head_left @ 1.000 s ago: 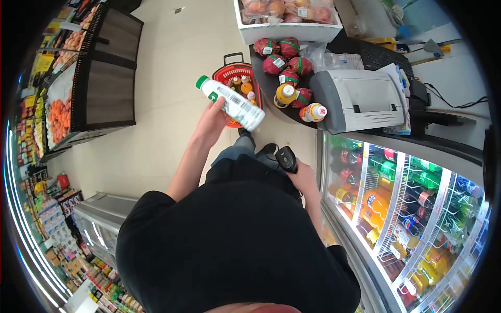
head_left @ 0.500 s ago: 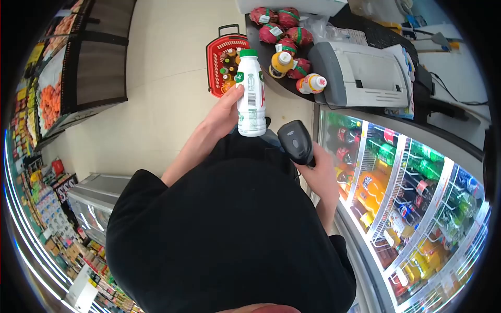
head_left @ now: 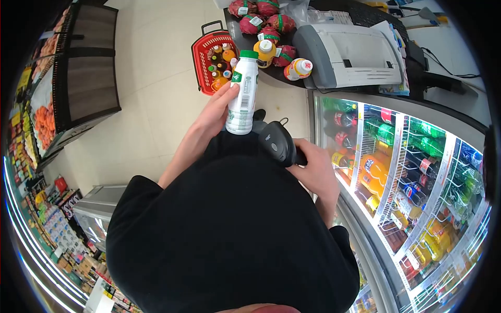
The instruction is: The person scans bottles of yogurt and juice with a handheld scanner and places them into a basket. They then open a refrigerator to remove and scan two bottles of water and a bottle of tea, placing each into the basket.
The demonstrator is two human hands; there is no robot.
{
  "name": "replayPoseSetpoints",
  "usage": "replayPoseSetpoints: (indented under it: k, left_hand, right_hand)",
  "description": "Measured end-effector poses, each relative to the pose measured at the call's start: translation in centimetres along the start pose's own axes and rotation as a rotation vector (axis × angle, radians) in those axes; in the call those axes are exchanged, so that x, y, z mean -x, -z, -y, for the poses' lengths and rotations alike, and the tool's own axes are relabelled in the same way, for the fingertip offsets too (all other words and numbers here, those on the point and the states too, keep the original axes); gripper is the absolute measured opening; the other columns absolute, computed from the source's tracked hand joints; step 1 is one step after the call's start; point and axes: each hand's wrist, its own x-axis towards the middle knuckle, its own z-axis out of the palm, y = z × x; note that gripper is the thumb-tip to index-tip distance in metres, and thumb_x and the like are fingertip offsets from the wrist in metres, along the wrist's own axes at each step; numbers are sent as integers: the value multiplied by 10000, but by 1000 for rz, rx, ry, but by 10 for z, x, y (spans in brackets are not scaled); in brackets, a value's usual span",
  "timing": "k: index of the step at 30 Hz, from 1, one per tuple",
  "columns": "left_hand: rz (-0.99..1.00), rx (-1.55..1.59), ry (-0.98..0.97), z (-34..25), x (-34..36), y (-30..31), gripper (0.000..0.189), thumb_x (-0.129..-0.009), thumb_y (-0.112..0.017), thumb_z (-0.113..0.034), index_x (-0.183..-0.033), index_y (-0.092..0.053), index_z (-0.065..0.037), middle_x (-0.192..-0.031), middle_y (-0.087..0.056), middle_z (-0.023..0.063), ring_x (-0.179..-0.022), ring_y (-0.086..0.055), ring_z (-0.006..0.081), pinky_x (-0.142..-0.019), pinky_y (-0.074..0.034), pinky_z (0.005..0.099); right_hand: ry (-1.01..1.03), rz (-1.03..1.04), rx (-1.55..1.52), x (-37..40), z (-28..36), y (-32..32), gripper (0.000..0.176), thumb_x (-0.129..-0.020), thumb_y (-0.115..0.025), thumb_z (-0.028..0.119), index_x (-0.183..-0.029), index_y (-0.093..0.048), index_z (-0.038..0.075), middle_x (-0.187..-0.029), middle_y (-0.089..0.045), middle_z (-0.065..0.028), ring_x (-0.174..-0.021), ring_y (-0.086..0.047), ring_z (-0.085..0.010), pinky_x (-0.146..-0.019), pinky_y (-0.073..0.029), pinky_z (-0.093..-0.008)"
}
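Observation:
My left hand [head_left: 216, 110] is wrapped round a white bottle [head_left: 243, 96] with a green cap, and a barcode shows on its label. Just to the right, my right hand [head_left: 314, 166] grips the handle of a black barcode scanner [head_left: 278, 144]. The scanner's head points toward the lower part of the bottle, with a small gap between them. Beyond the bottle, a red basket [head_left: 195, 60] on the floor holds several small bottles.
On the dark counter [head_left: 242, 40] are several dragon fruits [head_left: 282, 23], a yellow bottle [head_left: 265, 52], a white-capped bottle [head_left: 298, 69] and a grey printer-like machine [head_left: 349, 56]. A lit drinks fridge [head_left: 402, 125] stands at the right, produce shelves [head_left: 88, 68] at the left.
The scanner has turned and moved left, closer to the bottle. The bottle has shifted slightly left and tilted. The view has shifted, so the basket and counter appear further left and higher.

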Motion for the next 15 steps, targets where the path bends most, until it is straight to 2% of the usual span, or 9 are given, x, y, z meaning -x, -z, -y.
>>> replayPoseSetpoints:
  k: [3, 6, 15]
  left_hand:
    - [-3, -70, -30, -1, 2, -4, 457, -1100, -480, -364, -1390, -523, -13, -1203, -676, 116, -1090, -675, 205, -973, -545, 395]
    - [-34, -101, 45, -1, 4, -2, 452, -1092, -502, -347, -1380, -540, 0, -1211, -683, 122, -1112, -676, 215, -990, -538, 406]
    - [123, -77, 123, 5, 1, 12, 481, -1024, -639, -343, -1364, -564, -11, -1210, -691, 98, -1119, -677, 219, -997, -532, 417]
  right_hand:
    - [51, 1, 5, -2, 0, 1, 429, -737, -783, 118, -1142, -673, 31, -996, -712, -162, -903, -685, -376, -791, -535, -430]
    - [69, 14, 23, -3, 2, 2, 428, -733, -782, 116, -1139, -676, 31, -991, -708, -154, -904, -684, -368, -793, -534, -427]
    - [62, 25, 54, -4, 0, 4, 421, -733, -780, 125, -1130, -675, 31, -993, -703, -146, -919, -683, -363, -800, -537, -432]
